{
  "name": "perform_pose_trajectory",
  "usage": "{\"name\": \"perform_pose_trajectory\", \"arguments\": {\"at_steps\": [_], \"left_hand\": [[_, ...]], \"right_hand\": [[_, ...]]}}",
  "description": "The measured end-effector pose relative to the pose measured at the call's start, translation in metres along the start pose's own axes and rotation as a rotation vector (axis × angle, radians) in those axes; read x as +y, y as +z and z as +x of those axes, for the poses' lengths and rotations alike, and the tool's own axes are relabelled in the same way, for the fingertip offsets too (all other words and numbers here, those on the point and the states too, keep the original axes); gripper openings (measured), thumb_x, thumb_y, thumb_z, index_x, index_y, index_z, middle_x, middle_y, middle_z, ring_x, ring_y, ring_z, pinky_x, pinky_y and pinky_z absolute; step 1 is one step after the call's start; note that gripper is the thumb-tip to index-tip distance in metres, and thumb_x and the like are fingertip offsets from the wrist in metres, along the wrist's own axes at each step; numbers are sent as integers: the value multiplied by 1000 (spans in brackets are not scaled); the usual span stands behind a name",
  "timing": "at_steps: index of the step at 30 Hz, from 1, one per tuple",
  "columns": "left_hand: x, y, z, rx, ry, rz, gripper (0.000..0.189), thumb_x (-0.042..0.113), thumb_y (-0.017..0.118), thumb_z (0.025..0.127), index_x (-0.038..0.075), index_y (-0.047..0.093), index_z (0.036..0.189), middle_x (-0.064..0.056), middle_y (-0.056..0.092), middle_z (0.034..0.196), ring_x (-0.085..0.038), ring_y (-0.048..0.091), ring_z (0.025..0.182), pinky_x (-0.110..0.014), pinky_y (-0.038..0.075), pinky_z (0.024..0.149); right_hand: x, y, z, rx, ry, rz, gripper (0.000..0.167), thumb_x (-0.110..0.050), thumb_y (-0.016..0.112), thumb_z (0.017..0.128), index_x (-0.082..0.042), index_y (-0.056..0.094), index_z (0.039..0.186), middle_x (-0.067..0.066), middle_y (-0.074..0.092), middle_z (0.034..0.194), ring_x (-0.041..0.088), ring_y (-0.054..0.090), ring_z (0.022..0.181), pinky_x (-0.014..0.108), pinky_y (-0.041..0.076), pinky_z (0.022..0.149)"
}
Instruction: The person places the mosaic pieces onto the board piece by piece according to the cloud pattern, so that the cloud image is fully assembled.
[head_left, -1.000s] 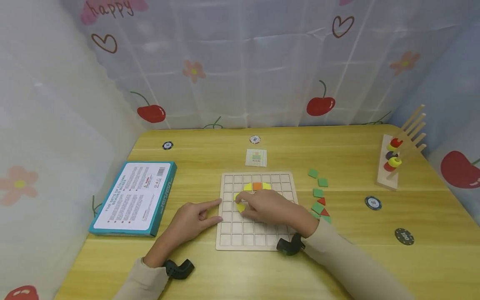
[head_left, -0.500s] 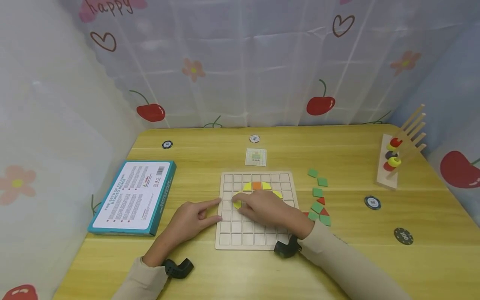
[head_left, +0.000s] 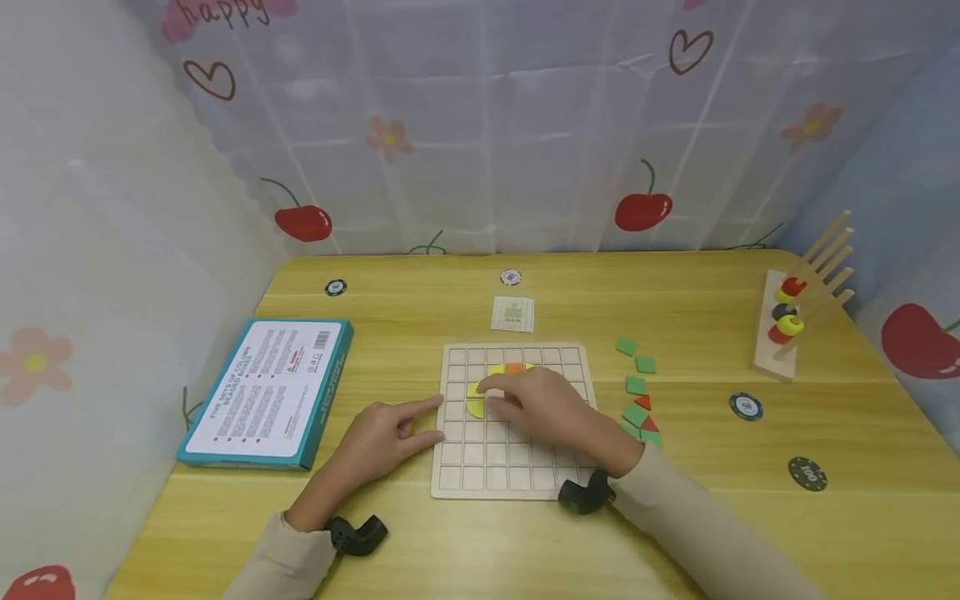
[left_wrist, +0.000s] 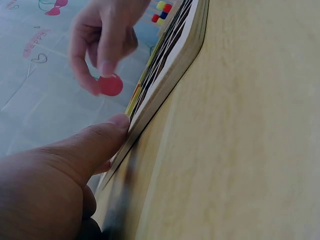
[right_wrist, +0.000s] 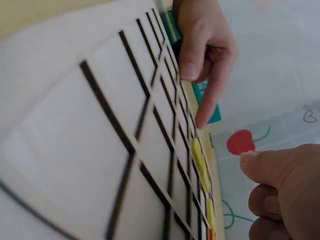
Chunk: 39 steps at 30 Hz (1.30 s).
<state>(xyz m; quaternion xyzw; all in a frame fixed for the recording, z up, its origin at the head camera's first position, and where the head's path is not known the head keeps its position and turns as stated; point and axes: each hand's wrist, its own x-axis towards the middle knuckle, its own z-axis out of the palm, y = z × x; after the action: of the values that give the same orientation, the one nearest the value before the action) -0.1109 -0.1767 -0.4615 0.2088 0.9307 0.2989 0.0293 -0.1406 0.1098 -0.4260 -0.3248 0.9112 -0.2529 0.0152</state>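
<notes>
A wooden grid board (head_left: 474,478) lies on the table in the head view. My left hand (head_left: 381,442) touches its left edge with extended index finger and thumb; in the left wrist view the thumb (left_wrist: 95,142) rests against that edge. Over the board hovers my right hand (head_left: 543,408), its thumb and index finger apart, with nothing seen between them. Beside its fingertips sit yellow rounded pieces, one lower (head_left: 476,409) and one just above it. An orange square (head_left: 513,367) lies farther up between yellow pieces, partly covered by the right hand.
Green squares (head_left: 636,385) and red triangles (head_left: 642,402) lie right of the board. Behind it is a small pattern card (head_left: 513,315). A teal box (head_left: 262,396) stands left; a peg stand with beads (head_left: 776,362) is far right. Several poker chips (head_left: 746,406) lie around.
My right hand has withdrawn from the lower left yellow piece, shifting up and to the right, so that piece shows more fully. The left hand stays at the board's edge.
</notes>
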Motion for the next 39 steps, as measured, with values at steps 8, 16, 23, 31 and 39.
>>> {"name": "perform_pose_trajectory", "arguments": {"at_steps": [8, 16, 23, 31, 39], "left_hand": [[2, 0, 1, -3, 2, 4, 52, 53, 74, 90, 30, 68, 136, 16, 38, 53, 1, 28, 48, -23, 28, 50], [2, 0, 1, -6, 6, 6, 52, 53, 74, 90, 30, 68, 136, 16, 38, 54, 1, 28, 49, -23, 29, 50], [3, -3, 1, 11, 7, 9, 52, 52, 75, 90, 29, 68, 136, 16, 37, 53, 0, 27, 48, -23, 28, 49], [2, -3, 0, 2, -1, -1, 52, 53, 74, 90, 28, 68, 136, 16, 36, 53, 0, 27, 48, -23, 28, 50], [1, -1, 0, -3, -6, -2, 53, 53, 74, 90, 29, 68, 137, 16, 36, 53, 0, 27, 48, -23, 28, 50]], "right_hand": [[39, -39, -39, 195, 100, 37, 22, -17, 75, 96, -19, 76, 118, -12, 43, 58, 7, 38, 52, 25, 35, 50], [81, -54, -103, 243, 241, 2, 16, -19, 75, 96, -16, 77, 111, -12, 47, 61, 7, 42, 53, 25, 37, 49], [80, -58, -136, 162, 254, 6, 14, -28, 79, 92, -23, 78, 105, -15, 45, 62, 3, 39, 54, 24, 34, 50], [71, -58, -141, 55, 287, -36, 23, -38, 81, 89, -24, 78, 107, -14, 39, 59, 2, 33, 52, 24, 30, 50], [68, -54, -140, 31, 304, -86, 21, -29, 81, 89, -16, 75, 103, -14, 41, 59, 2, 34, 52, 25, 32, 50]]}}
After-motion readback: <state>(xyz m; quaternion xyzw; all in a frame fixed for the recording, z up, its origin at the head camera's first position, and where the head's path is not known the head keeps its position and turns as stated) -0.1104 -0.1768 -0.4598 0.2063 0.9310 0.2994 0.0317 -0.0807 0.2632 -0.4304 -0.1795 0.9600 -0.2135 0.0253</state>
